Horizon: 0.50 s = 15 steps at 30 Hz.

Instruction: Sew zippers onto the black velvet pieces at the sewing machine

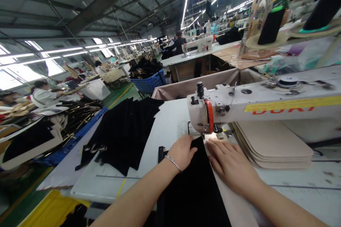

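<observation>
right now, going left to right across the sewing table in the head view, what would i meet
Fanned pile of black pieces → left hand → right hand → stack of beige pieces.

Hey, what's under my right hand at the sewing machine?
Your bare right hand rests on flat beige material, which shows alongside the long black fabric panel. Whatever lies directly beneath your palm and fingers is covered, so I can't tell.
</observation>
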### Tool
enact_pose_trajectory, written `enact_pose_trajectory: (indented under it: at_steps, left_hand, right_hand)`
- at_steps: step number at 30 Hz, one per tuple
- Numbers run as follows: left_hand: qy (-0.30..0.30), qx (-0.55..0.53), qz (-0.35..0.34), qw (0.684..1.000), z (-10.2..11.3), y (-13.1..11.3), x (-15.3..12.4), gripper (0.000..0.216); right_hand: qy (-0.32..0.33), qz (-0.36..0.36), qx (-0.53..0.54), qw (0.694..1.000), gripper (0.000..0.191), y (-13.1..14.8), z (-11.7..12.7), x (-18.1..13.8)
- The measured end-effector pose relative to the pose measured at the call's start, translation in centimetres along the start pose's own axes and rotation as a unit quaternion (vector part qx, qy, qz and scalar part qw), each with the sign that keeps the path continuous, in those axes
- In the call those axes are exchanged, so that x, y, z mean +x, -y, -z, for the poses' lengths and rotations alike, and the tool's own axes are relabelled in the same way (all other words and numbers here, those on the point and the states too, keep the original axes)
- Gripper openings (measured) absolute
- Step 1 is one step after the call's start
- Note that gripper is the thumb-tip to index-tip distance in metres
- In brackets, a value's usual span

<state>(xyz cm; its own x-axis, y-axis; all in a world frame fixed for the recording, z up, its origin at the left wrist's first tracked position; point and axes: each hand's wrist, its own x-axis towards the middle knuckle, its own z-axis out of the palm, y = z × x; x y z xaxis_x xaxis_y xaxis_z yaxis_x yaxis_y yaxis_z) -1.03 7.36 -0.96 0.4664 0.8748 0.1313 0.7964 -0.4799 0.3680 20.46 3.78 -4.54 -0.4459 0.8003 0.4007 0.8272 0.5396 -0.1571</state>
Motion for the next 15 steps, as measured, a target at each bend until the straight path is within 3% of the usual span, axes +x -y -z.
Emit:
enact_pose_trajectory:
  at_steps: [2, 6, 15]
  left_hand:
    - [-0.028, -0.03, -0.019, 0.999, -0.7, -0.9, 0.4, 0.032]
    - [-0.026, -0.088, -0.032, 0.995, -1.2, -1.0, 1.2, 0.013]
    - [-0.064, -0.086, -0.014, 0.994, -2.0, -0.2, 3.1, 0.01]
  right_hand:
    - [0.0, 0.004, 0.0, 1.0, 0.046, -0.1, 0.0, 0.0]
    - [-0.008, 0.009, -0.001, 1.0, 0.045, -0.2, 0.0, 0.0]
    - [0.013, -0.007, 0.003, 1.0, 0.046, -0.1, 0.0, 0.0]
